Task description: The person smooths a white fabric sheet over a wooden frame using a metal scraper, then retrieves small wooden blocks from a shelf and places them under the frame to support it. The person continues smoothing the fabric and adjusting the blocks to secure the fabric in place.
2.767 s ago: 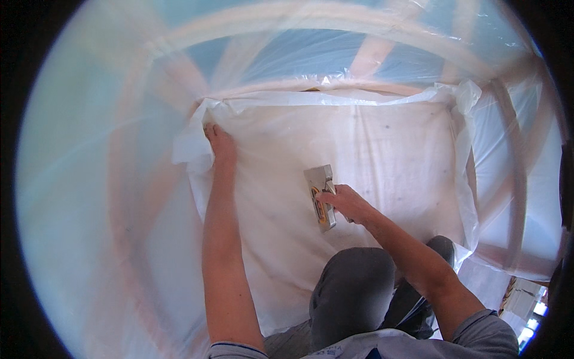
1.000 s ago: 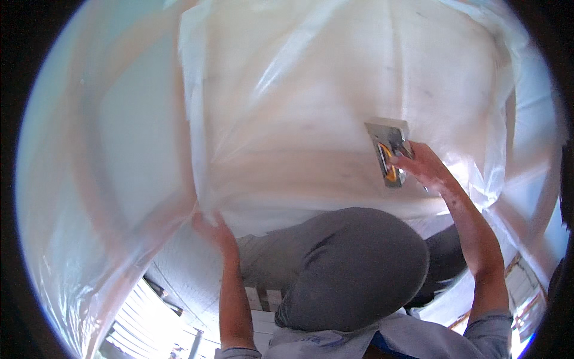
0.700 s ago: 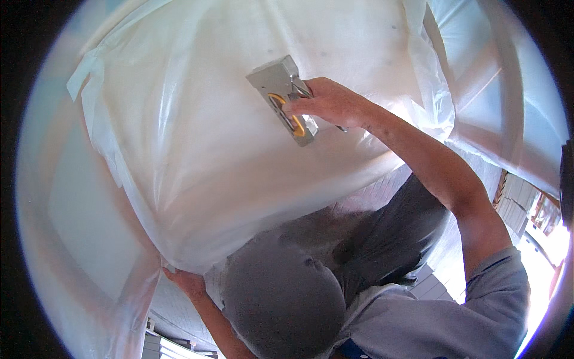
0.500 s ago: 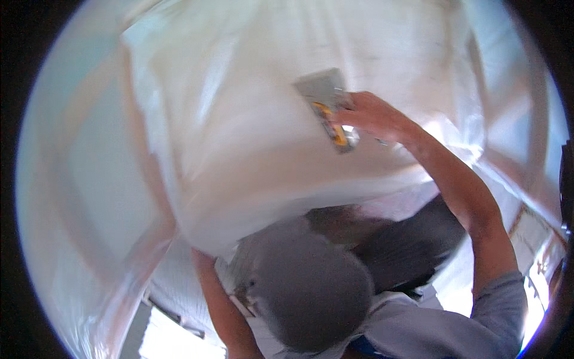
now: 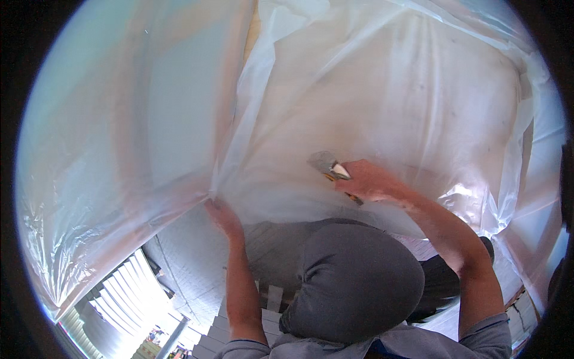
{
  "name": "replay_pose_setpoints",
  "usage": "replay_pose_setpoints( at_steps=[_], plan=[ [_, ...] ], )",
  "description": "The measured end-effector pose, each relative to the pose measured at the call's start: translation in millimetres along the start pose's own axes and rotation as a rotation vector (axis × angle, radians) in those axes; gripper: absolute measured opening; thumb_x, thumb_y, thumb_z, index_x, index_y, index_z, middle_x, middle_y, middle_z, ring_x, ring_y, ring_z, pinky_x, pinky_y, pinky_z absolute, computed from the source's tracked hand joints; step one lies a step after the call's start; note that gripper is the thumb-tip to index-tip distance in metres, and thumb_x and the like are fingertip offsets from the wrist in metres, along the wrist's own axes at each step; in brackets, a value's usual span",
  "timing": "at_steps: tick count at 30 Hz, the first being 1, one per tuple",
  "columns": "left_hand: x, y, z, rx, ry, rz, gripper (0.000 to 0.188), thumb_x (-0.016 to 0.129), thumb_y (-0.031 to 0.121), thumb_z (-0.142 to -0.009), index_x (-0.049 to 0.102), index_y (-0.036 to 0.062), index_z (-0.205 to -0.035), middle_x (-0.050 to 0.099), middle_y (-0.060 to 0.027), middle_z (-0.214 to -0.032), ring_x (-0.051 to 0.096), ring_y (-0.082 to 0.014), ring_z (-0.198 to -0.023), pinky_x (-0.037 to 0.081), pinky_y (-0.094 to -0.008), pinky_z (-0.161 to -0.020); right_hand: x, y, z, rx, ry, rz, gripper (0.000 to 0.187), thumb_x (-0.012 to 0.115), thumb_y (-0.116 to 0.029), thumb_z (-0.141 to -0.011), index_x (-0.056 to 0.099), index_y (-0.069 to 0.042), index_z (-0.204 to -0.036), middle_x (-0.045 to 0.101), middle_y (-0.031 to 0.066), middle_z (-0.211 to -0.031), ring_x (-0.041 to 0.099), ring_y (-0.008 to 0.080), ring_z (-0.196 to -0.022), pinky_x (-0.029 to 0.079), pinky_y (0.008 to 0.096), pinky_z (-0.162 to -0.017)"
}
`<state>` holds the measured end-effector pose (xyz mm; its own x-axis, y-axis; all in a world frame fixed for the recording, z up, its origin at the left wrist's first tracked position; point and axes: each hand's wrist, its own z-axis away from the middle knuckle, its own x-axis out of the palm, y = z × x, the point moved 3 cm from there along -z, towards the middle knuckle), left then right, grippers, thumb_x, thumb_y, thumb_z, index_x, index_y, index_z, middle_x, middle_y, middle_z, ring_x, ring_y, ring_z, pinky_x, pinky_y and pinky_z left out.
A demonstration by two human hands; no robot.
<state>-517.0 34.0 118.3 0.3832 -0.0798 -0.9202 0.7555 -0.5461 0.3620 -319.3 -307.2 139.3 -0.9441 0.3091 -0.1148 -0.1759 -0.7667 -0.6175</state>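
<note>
My right hand [image 5: 372,180] is closed round the handle of a putty knife [image 5: 324,163], which has a wide grey blade and a black-and-yellow grip. Its blade points up and left in front of clear plastic sheeting [image 5: 287,128] hung over a pale, flat surface; whether it touches the film is hard to tell. At the film's lower edge, left of the knife, my left hand [image 5: 224,218] pinches the plastic where its folds gather. The fingertips there are partly hidden by the film.
My bent knee in grey cloth [image 5: 362,281] fills the lower middle. More film covers a wooden frame [image 5: 128,107] on the left. A grey floor [image 5: 197,251] shows below, with bright white slats [image 5: 128,290] at lower left. Shiny creased film hangs at right.
The view has shifted, with more of the left film showing. My right hand and the putty knife are lower in view. My left hand, hidden before, now shows at the film's edge.
</note>
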Motion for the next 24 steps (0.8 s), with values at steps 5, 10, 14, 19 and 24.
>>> replay_pose_setpoints(
  at_steps=[5, 10, 14, 19, 24],
  plan=[
    [11.6, -18.5, -12.5, -0.02, -0.184, -0.223, 0.042, 0.052, 0.029, -0.094, 0.057, -0.0024, -0.12, 0.062, -0.0264, -0.112, 0.061, -0.0369, -0.098, 0.046, -0.0425, -0.084, 18.9, -33.5, -30.5, -0.16, -0.035, 0.131, 0.041, 0.055, -0.037, -0.085, 0.062, 0.004, -0.087, 0.065, 0.0222, -0.076, 0.064, 0.0344, -0.071, 0.049, 0.0483, -0.068],
    [22.3, -29.7, -0.3, -0.432, -0.427, 0.634, 0.047, 0.058, 0.031, -0.091, 0.056, -0.0037, -0.122, 0.066, -0.0184, -0.107, 0.063, -0.0288, -0.097, 0.047, -0.0392, -0.084, 37.5, -34.7, -55.9, -0.195, -0.028, 0.136, 0.043, 0.054, -0.037, -0.084, 0.064, 0.004, -0.086, 0.065, 0.0251, -0.079, 0.063, 0.0406, -0.076, 0.048, 0.0497, -0.072],
    [31.3, -11.7, -3.5, -0.331, -0.665, 0.318, 0.051, 0.063, 0.031, -0.088, 0.054, -0.0046, -0.123, 0.067, -0.0155, -0.107, 0.063, -0.0276, -0.095, 0.047, -0.0404, -0.082, 51.6, -38.4, -72.9, -0.18, -0.097, 0.125, 0.042, 0.054, -0.036, -0.083, 0.065, 0.004, -0.086, 0.065, 0.0259, -0.082, 0.063, 0.0412, -0.078, 0.048, 0.0492, -0.074],
    [34.2, 22.5, -16.5, 0.06, -0.342, -0.266, 0.045, 0.057, 0.025, -0.088, 0.051, 0.0002, -0.125, 0.062, -0.023, -0.11, 0.061, -0.0403, -0.099, 0.046, -0.0465, -0.083, 67.3, -48.3, -88.4, -0.143, -0.157, 0.085, 0.043, 0.055, -0.038, -0.083, 0.065, 0.004, -0.087, 0.065, 0.0242, -0.081, 0.064, 0.0379, -0.076, 0.048, 0.0471, -0.073],
    [39.6, 25.4, -5.4, -0.105, -0.375, -0.313, 0.043, 0.062, 0.025, -0.086, 0.053, -0.0003, -0.119, 0.062, -0.0271, -0.112, 0.058, -0.0442, -0.103, 0.046, -0.0499, -0.085, 78.7, -49.7, -94.1, -0.18, -0.137, 0.121, 0.045, 0.056, -0.04, -0.083, 0.065, 0.004, -0.083, 0.064, 0.0251, -0.077, 0.064, 0.0386, -0.073, 0.049, 0.047, -0.071]
  ],
)
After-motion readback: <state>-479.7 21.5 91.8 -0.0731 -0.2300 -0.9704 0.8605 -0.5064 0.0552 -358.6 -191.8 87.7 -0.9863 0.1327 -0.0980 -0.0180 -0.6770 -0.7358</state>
